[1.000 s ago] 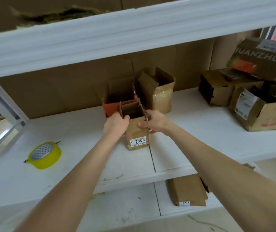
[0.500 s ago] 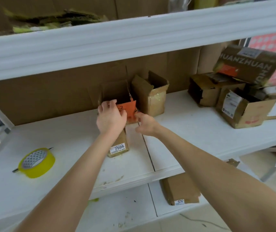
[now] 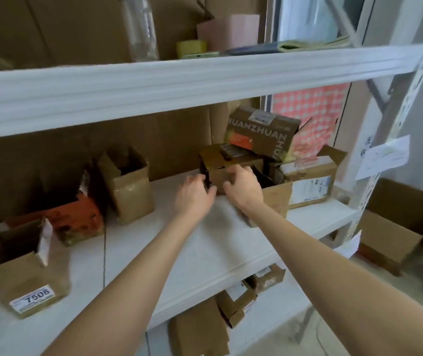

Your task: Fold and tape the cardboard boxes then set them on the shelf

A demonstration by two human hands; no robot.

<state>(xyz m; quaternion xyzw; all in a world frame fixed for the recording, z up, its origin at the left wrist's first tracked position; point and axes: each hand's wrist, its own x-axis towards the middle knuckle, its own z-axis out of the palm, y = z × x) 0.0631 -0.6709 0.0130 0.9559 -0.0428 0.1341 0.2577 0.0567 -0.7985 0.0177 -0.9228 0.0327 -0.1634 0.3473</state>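
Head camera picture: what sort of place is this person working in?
Probably a storeroom or parcel-packing corner: white metal shelving, an open box labelled 7506, a HUANZHUAN box and more cardboard boxes on the shelf below.

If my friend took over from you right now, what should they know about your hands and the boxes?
Left hand and right hand are both at a small brown open cardboard box on the white middle shelf; blur hides any grip.
Done: the brown cardboard box labelled 7506 stands at the shelf's left end, though its top flaps are open.
Left to do: fold and tape the box at the hands, then shelve it.
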